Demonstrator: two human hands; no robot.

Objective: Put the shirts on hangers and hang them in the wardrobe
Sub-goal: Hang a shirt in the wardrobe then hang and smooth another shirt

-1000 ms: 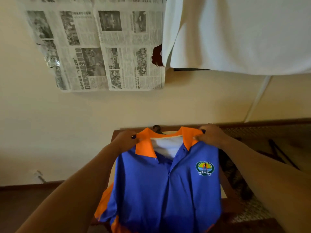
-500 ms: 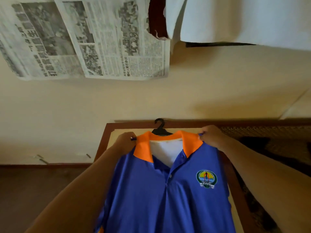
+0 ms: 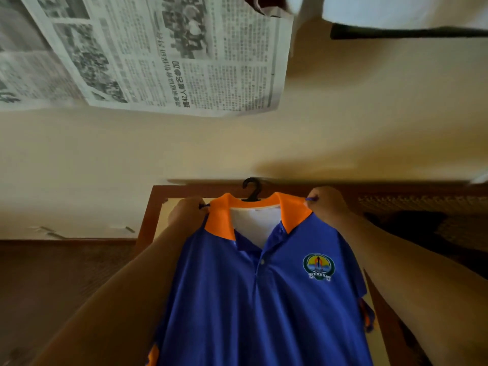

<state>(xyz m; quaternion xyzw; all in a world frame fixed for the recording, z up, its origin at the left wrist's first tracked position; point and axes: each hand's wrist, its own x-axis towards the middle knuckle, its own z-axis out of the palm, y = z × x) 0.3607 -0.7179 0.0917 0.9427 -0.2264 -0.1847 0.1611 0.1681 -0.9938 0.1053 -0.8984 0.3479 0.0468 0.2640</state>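
Observation:
A blue polo shirt (image 3: 258,299) with an orange collar and a round chest badge hangs in front of me on a black hanger (image 3: 252,190), whose hook pokes up above the collar. My left hand (image 3: 184,212) grips the shirt's left shoulder beside the collar. My right hand (image 3: 326,204) grips the right shoulder. Both hands hold the shirt up over a wooden-framed surface (image 3: 148,220). The hanger's arms are hidden inside the shirt.
Newspaper sheets (image 3: 163,54) are stuck on the cream wall above. A white garment (image 3: 396,9) hangs at the top right over a dark rail (image 3: 396,33). Dark patterned fabric (image 3: 422,220) lies to the right. Brown floor shows at the left.
My view has tilted down and come closer, so the newspaper and white garment moved up. The hanger's hook now shows clearly above the collar. Both hands keep their grip on the shoulders.

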